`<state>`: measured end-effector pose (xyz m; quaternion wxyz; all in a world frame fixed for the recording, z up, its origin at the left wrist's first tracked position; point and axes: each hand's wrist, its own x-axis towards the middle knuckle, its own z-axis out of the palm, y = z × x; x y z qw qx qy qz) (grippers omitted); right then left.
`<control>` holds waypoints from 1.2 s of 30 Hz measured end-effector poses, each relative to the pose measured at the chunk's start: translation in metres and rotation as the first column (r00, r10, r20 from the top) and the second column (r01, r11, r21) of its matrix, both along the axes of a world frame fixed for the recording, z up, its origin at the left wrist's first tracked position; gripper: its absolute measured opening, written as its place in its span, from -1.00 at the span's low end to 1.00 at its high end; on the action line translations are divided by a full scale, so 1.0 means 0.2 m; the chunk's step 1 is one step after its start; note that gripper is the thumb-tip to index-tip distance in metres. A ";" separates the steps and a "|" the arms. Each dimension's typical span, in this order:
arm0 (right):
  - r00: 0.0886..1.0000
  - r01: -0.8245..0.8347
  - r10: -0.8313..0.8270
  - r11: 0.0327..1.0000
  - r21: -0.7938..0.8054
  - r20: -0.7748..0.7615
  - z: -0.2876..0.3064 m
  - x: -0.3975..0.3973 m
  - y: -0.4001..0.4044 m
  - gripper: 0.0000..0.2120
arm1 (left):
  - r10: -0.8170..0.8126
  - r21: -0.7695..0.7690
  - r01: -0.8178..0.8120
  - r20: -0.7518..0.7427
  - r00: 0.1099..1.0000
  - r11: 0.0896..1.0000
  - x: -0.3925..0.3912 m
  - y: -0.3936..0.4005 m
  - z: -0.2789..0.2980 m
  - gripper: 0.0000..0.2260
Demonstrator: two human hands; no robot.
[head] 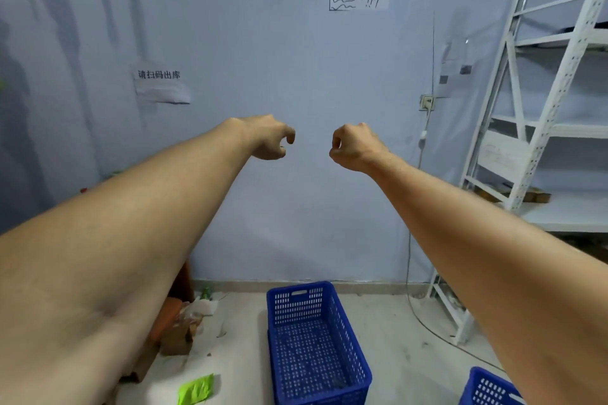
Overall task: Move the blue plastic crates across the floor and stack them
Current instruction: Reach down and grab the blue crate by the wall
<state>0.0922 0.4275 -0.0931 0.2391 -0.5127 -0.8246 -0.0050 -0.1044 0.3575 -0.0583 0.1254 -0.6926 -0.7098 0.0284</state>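
A blue plastic crate (316,339) with perforated walls stands on the floor below centre; it looks like two crates nested, with a second rim showing lower down. Part of another blue crate (487,388) shows at the bottom right, partly hidden by my right forearm. Both my arms are stretched out in front of me at chest height, far above the crates. My left hand (268,138) and my right hand (353,146) hang with fingers curled in, holding nothing, a short gap between them.
A white metal shelf rack (539,128) stands at the right against the pale blue wall. Cardboard scraps and rubbish (184,325) lie at the left by the wall, with a green paper (195,390) on the floor. A cable (411,273) hangs from a wall socket.
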 end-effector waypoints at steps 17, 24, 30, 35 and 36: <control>0.988 0.151 -0.131 0.809 -0.569 0.077 -1.55 -0.32 0.95 -0.75 | -0.089 -0.445 0.175 0.208 0.974 0.878 -0.34 1.20 -1.50 -0.58; 0.949 0.204 -0.316 0.619 -0.759 -0.003 -2.25 -0.16 1.32 -0.76 | -0.090 -0.562 0.245 0.289 0.953 0.790 -0.21 1.82 -2.09 -0.58; 0.884 0.217 -0.466 0.359 -0.908 0.027 -2.84 0.05 1.50 -0.76 | -0.045 -0.734 0.262 0.301 0.952 0.626 -0.15 2.21 -2.71 -0.63; 0.798 0.268 -0.570 0.044 -0.962 0.196 -3.33 0.21 1.47 -0.80 | 0.090 -0.821 0.271 0.361 0.928 0.502 -0.18 2.43 -3.28 -0.61; 0.766 0.274 -0.601 -0.019 -0.962 0.230 -3.46 0.24 1.45 -0.83 | 0.087 -0.829 0.283 0.367 0.926 0.483 -0.20 2.47 -3.40 -0.61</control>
